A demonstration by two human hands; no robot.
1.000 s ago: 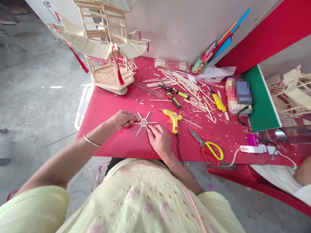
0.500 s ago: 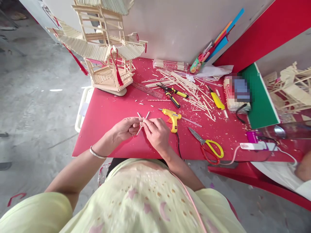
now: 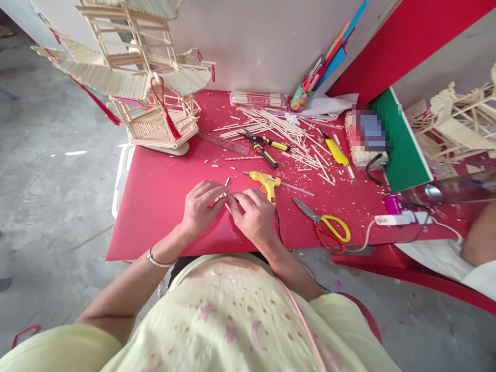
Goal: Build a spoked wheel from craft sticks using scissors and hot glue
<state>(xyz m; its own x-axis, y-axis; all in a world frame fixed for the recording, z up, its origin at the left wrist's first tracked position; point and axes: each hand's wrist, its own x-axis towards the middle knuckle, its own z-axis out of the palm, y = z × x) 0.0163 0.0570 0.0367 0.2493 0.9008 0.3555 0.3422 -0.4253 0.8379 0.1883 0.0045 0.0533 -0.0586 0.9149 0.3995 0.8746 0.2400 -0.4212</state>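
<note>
My left hand (image 3: 200,205) and my right hand (image 3: 251,214) meet over the red table (image 3: 155,196), both pinching a small star-shaped frame of thin wooden sticks (image 3: 226,192). Most of the frame is hidden between the fingers; only one or two stick ends poke out above them. A yellow glue gun (image 3: 265,182) lies just right of my right hand, its black cord running down past my wrist.
Yellow-handled scissors (image 3: 325,225) lie to the right. Loose sticks (image 3: 279,132), pliers (image 3: 261,146), a yellow knife (image 3: 336,152) and a ruler (image 3: 225,143) lie further back. A tall stick pagoda (image 3: 135,88) stands at back left. Another person's arm (image 3: 478,243) shows at far right.
The star frame lay flat on the table a second ago with my fingers at its edges. Both hands have since lifted it and closed around it, drawing nearer to me.
</note>
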